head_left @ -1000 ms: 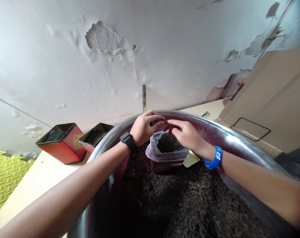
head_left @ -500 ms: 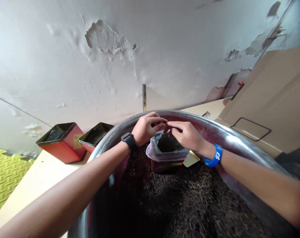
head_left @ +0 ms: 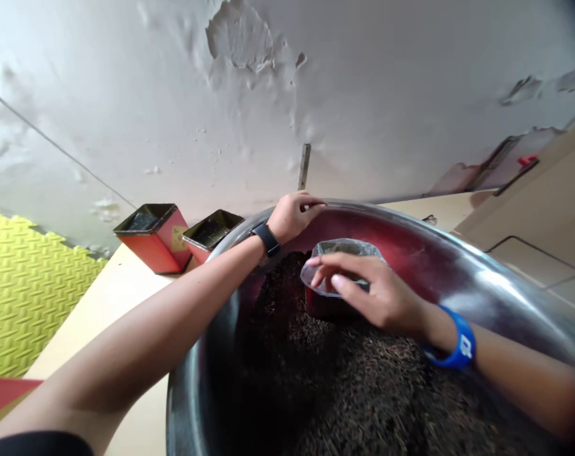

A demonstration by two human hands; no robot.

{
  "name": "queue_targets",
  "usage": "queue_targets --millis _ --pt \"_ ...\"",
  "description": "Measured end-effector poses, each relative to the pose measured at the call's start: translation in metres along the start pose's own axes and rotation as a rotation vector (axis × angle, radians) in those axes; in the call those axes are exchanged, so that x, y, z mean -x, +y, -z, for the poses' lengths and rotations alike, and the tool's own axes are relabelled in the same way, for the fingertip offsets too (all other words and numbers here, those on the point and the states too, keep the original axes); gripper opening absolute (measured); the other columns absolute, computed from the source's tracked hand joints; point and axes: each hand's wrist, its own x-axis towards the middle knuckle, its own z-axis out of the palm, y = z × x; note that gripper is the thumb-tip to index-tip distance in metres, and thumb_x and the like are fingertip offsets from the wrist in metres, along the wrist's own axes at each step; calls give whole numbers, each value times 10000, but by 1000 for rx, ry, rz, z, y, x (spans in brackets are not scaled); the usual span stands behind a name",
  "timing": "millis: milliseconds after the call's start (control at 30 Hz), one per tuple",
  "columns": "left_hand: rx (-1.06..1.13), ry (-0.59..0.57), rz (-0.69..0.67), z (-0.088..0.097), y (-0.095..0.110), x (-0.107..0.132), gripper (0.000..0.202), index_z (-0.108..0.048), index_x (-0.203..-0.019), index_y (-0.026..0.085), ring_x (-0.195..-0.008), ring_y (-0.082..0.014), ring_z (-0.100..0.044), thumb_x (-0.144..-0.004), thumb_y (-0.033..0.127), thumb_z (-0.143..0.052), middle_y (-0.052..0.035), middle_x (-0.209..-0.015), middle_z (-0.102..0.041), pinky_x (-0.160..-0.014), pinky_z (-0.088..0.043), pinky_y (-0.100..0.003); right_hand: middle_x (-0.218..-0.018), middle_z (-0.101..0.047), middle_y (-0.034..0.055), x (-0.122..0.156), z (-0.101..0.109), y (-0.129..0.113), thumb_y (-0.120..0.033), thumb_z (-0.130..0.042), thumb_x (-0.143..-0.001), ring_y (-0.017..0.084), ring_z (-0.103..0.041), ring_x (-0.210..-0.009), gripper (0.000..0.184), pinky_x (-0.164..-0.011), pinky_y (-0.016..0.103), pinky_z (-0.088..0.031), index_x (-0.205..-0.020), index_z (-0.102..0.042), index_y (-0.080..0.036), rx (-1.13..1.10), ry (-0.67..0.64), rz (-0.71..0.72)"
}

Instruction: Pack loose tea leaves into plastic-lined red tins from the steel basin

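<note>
My left hand [head_left: 292, 217], wearing a black watch, is at the back rim of a large metal basin [head_left: 413, 227]. Its thumb and fingertips are pressed together; whatever they hold, if anything, is too small to make out. Over the mouth of a clear plastic bag [head_left: 347, 246] is my right hand [head_left: 375, 288], with a blue wristband, thumb and fingers apart. The bag lines a dark red square tin [head_left: 328, 306], its edge folded outward. That tin stands upright on dark, dry, leaf-like bits [head_left: 363, 392], possibly loose tea, spread across the basin.
Two red tins, one larger [head_left: 154, 244] and one smaller [head_left: 211, 231], stand uncovered on the pale table [head_left: 140, 297] left of the basin. Yellow foam matting [head_left: 35, 291] lies farther left. A cardboard box [head_left: 548, 209] is at right, a peeling wall [head_left: 387, 107] behind.
My hands were together above the bag and have separated. The left moved to the basin rim; the right dropped lower over the bag opening. The view has also shifted.
</note>
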Motion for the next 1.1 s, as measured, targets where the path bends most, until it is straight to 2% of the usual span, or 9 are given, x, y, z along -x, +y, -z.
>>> queue_targets --millis 100,200,300,400,567,733,933,1100 --pt "-36 -5 4 -4 -4 1 227 -676 -862 150 -660 -89 -503 -807 295 -510 -41 -794 -620 -667 -403 -224 -1196 -526 63 10 -34 7 -374 -508 -779 213 -491 -1069 517 -928 372 -377 -1271 -414 -244 44 -329 30" --pt "-56 -19 7 -8 -8 3 220 -676 -858 149 -672 -91 -513 -803 285 -513 -45 -808 -627 -677 -408 -224 -1401 -277 102 26 -68 26 -544 -599 -643 313 -249 -1263 842 -1017 457 -232 -1356 -284 -225 121 -569 -17" --pt "-67 -30 16 -11 -9 4 205 -678 -851 149 -697 -97 -531 -796 269 -520 -49 -840 -640 -688 -416 -222 -1452 -86 96 40 -90 42 -607 -596 -600 350 -90 -1299 971 -1029 509 -131 -1387 -151 -252 104 -734 -158" --pt "-62 -55 18 -11 -8 4 195 -678 -855 151 -723 -103 -548 -793 253 -523 -50 -864 -648 -701 -423 -223 -1458 -11 93 45 -97 43 -636 -581 -594 349 -64 -1301 992 -1031 490 -135 -1389 -119 -262 64 -784 -232" --pt "-52 -57 26 -10 -7 4 209 -674 -867 143 -742 -107 -553 -799 255 -511 -60 -872 -650 -712 -425 -231 -1425 -185 140 44 -101 33 -645 -602 -554 340 -173 -1282 994 -1011 446 -223 -1370 -240 -207 44 -735 -218" --pt "-56 -39 13 -11 -8 4 203 -676 -848 140 -720 -102 -543 -795 245 -511 -55 -844 -647 -700 -416 -227 -1282 -394 129 43 -105 31 -625 -622 -532 296 -391 -1143 912 -941 385 -339 -1290 -389 -174 54 -662 -189" --pt "-73 -30 10 -11 -8 4 222 -676 -838 137 -692 -98 -531 -802 265 -499 -56 -820 -638 -672 -408 -223 -994 -575 104 45 -110 25 -597 -552 -625 239 -536 -893 638 -759 321 -425 -1097 -557 -168 134 -661 -184" --pt "-98 -11 4 -9 -7 3 247 -672 -831 131 -669 -97 -520 -816 286 -481 -60 -795 -627 -662 -404 -231 -768 -648 62 41 -105 19 -485 -469 -744 176 -578 -673 373 -585 255 -391 -890 -639 -187 162 -785 -145"
